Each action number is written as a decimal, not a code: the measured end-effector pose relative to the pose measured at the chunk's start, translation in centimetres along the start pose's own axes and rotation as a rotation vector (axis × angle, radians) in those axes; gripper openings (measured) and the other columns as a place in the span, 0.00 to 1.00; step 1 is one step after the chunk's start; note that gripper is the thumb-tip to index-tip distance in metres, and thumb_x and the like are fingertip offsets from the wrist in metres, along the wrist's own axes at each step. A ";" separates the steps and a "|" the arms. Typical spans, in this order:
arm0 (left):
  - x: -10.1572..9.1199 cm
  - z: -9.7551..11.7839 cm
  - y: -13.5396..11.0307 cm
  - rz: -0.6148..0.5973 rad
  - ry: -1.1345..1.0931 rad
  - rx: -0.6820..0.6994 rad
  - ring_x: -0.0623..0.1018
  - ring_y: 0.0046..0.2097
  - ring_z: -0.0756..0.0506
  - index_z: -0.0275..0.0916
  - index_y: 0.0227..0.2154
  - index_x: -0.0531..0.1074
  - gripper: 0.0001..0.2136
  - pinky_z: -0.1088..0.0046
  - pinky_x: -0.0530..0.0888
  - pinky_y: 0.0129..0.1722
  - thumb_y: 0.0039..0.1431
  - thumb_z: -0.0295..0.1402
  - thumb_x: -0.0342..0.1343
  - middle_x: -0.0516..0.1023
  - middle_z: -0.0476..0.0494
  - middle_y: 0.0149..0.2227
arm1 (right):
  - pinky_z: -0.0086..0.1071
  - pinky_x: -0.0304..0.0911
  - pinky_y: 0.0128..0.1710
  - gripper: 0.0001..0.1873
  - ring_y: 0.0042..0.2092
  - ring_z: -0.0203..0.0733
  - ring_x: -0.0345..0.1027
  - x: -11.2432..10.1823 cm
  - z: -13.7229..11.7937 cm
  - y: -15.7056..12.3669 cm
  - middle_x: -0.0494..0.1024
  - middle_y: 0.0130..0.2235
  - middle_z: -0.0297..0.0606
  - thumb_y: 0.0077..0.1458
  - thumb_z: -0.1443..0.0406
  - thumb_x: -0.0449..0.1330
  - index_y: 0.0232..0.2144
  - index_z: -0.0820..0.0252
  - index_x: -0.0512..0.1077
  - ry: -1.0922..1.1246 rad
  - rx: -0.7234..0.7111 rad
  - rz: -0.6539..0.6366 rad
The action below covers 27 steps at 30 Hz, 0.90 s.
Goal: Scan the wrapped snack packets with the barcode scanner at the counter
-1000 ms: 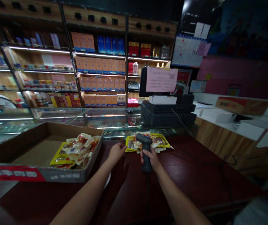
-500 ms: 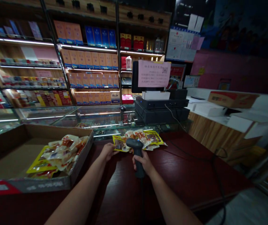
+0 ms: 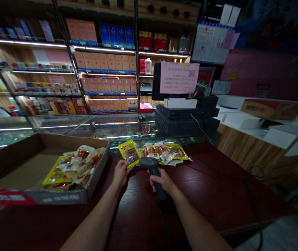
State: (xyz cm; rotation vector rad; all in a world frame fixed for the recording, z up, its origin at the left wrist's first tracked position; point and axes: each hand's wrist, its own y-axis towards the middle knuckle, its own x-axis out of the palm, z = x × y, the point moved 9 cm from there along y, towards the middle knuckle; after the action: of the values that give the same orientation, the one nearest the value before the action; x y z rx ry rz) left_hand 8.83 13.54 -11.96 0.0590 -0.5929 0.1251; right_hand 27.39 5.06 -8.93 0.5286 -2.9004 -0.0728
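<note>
My left hand [image 3: 121, 173] pinches the lower edge of a yellow snack packet [image 3: 129, 152], raised and tilted with its printed face toward me. In my right hand [image 3: 163, 183] is a dark barcode scanner [image 3: 150, 163], gripped by its handle with the head pointing left toward the packet. Right behind the scanner lies a pile of snack packets [image 3: 162, 150], some yellow-edged and some clear with reddish-brown food. Over to the left, more snack packets [image 3: 82, 164] rest in the right part of a shallow cardboard box [image 3: 60, 198].
The dark red tabletop [image 3: 201, 195] carries the box and the pile. Behind stands a glass display counter [image 3: 86, 127]. A monitor with a pink sheet [image 3: 179, 78] sits over black cash-register units [image 3: 188, 120]. A black cable [image 3: 253, 195] runs down at the right.
My left hand has lifted the yellow packet from the pile's left end and turned it upright. The scanner's head has tilted slightly, still in my right hand. The view has shifted left.
</note>
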 end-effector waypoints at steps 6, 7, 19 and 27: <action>0.1 -0.4 -0.2 0.027 0.073 -0.042 0.78 0.38 0.44 0.37 0.25 0.63 0.10 0.62 0.77 0.39 0.44 0.29 0.61 0.76 0.45 0.34 | 0.25 0.58 0.13 0.19 0.15 0.34 0.65 0.0 -0.1 0.0 0.72 0.20 0.28 0.44 0.57 0.63 0.36 0.62 0.64 -0.004 -0.006 0.009; 0.0 -0.3 -0.3 0.033 0.083 -0.040 0.78 0.38 0.45 0.37 0.25 0.63 0.09 0.62 0.77 0.39 0.44 0.29 0.60 0.75 0.45 0.33 | 0.25 0.58 0.13 0.19 0.15 0.34 0.65 -0.1 -0.1 0.0 0.72 0.20 0.28 0.44 0.57 0.63 0.36 0.62 0.64 -0.004 -0.005 0.011; 0.2 0.0 -0.5 -0.001 0.026 -0.041 0.75 0.31 0.51 0.37 0.21 0.60 0.16 0.65 0.78 0.37 0.39 0.33 0.66 0.69 0.52 0.26 | 0.25 0.58 0.14 0.23 0.15 0.34 0.64 -0.2 0.2 0.0 0.72 0.20 0.28 0.43 0.56 0.63 0.39 0.63 0.65 0.004 0.023 0.014; 1.8 3.0 -1.3 0.021 0.182 -0.003 0.73 0.26 0.51 0.38 0.21 0.61 0.15 0.71 0.77 0.27 0.40 0.33 0.64 0.68 0.52 0.23 | 0.25 0.57 0.13 0.23 0.15 0.34 0.64 0.2 -0.7 0.3 0.72 0.19 0.29 0.41 0.55 0.64 0.37 0.63 0.65 0.113 -0.016 0.070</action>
State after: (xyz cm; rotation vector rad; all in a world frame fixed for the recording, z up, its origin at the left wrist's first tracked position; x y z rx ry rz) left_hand 8.84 12.21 -8.50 0.0376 -0.4125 0.1479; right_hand 27.24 5.30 -8.19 0.4135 -2.8026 -0.0543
